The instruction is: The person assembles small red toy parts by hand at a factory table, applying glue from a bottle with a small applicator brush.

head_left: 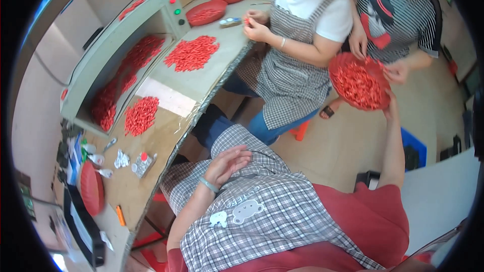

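My right hand (390, 105), at the end of my outstretched arm, grips the near right rim of a red plastic basket (335, 84) filled with small red pieces (359, 84). A standing person in a striped top has one hand (398, 71) at the basket's right rim and another hand (359, 45) over its far edge. My left hand (228, 165), with a bracelet at the wrist, lies over my checked apron (275, 211), its fingers stretched out and nothing in it.
Left of me runs a workbench (174, 113) with piles of red pieces (192, 53), (141, 116) before a grey open-fronted machine (169, 7). An orange cutter (121, 215) and a red basket (92, 189) lie nearer. Another seated person (312, 35) works at the bench. A blue crate (414, 146) stands right.
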Tool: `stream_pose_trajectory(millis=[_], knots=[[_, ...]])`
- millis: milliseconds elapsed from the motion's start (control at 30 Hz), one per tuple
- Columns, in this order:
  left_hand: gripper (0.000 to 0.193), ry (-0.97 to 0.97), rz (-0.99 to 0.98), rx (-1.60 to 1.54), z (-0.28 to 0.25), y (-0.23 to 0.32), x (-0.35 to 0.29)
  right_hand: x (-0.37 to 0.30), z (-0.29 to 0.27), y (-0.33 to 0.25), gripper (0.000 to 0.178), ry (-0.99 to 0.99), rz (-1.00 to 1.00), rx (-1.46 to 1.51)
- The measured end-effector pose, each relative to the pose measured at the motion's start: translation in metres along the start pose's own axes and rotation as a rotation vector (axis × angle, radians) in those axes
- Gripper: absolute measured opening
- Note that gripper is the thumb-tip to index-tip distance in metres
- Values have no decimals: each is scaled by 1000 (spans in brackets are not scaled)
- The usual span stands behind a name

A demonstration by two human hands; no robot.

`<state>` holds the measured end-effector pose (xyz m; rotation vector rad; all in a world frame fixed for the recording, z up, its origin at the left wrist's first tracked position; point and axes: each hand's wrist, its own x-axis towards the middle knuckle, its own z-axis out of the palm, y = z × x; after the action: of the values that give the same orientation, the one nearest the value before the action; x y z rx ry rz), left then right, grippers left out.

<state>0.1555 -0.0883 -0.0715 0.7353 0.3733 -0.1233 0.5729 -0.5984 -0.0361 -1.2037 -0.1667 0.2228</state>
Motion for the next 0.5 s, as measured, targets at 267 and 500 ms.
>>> stream_pose_trajectory(millis=[267,500], knots=[[38,-56,-30,-1,-19,-10,1,25,-6,8,45,35,-69,-66],[37,-45,-24,-26,-10,-11,17,12,6,-14,31,189,-22,-63]])
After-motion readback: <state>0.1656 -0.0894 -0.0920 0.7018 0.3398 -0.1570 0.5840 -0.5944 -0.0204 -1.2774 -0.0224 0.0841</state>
